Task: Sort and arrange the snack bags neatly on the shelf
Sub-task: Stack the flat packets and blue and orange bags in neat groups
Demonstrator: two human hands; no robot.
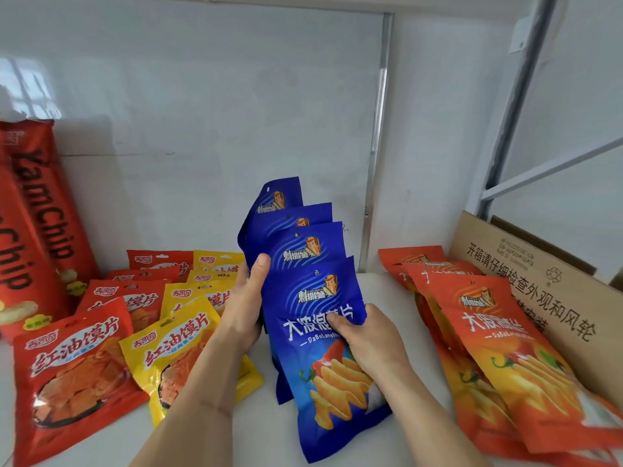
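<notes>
The blue snack bags (313,298) read "大波浪薯片" and "DaBoLang", with pictured wavy chips and a red chilli. Four of them are fanned in an overlapping row at the middle of the white shelf (397,298), front one lowest. The left hand (244,308) grips the fan's left edge, thumb on the front of the bags; the right hand (365,335) holds the front bag's right edge, thumb over its lettering. To the right lies a stack of orange bags (499,352) with the same "大波浪" title, beside a cardboard box (539,281) printed "开箱请仔细检查外观和风轮". To the left are rows of red bags (70,375) and yellow bags (175,348) marked "红油馍片", and tall red "YamChip" packs (37,210) lean at the far left. White panels and metal shelf posts (377,143) stand behind
</notes>
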